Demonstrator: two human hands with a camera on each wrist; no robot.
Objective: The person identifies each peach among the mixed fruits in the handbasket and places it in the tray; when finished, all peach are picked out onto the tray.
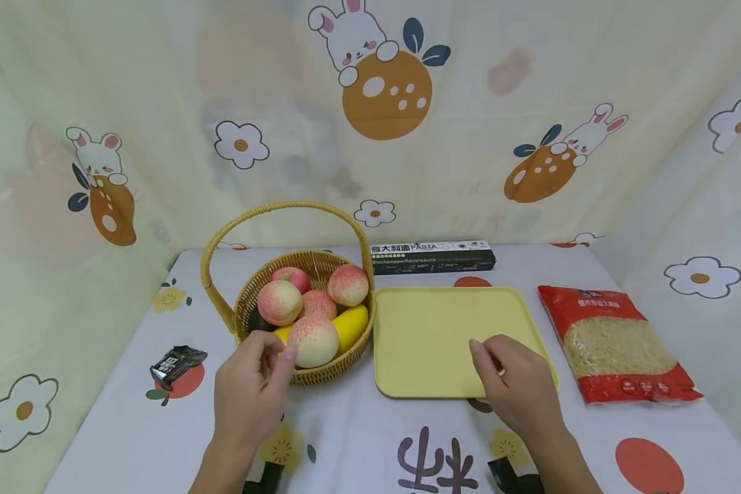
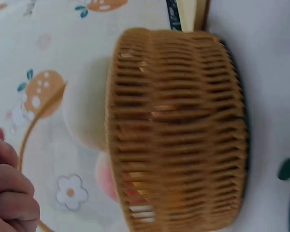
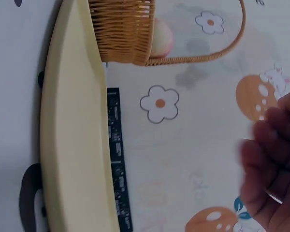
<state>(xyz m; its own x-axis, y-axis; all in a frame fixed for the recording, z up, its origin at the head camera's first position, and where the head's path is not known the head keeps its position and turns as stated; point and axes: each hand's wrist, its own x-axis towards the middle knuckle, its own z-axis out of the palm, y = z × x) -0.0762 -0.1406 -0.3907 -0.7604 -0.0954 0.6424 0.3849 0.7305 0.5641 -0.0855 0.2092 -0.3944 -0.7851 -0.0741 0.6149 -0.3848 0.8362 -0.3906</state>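
Observation:
My left hand point(image 1: 247, 391), fingers loosely curled, hovers at the front left of a wicker basket point(image 1: 330, 372). Its fingertips overlap the edge of the front peach point(image 1: 313, 341) in the head view, but no grip shows. Several more peaches, including one at the left point(image 1: 280, 302), lie in the basket with a yellow fruit point(image 1: 350, 327), perhaps a banana, and a dark item point(image 1: 257, 322) partly hidden. Over the front right of a yellow tray point(image 1: 435, 343) is my right hand point(image 1: 521, 384), loosely curled and holding nothing. A ring is on one finger.
Right of the tray lies a red bag of pasta point(image 1: 624, 343). Behind the tray sits a black pasta box point(image 1: 435, 258). A small black packet point(image 1: 177, 364) rests at the left. The basket's tall handle point(image 1: 290, 204) arches up. A patterned curtain point(image 1: 272, 199) backs the table.

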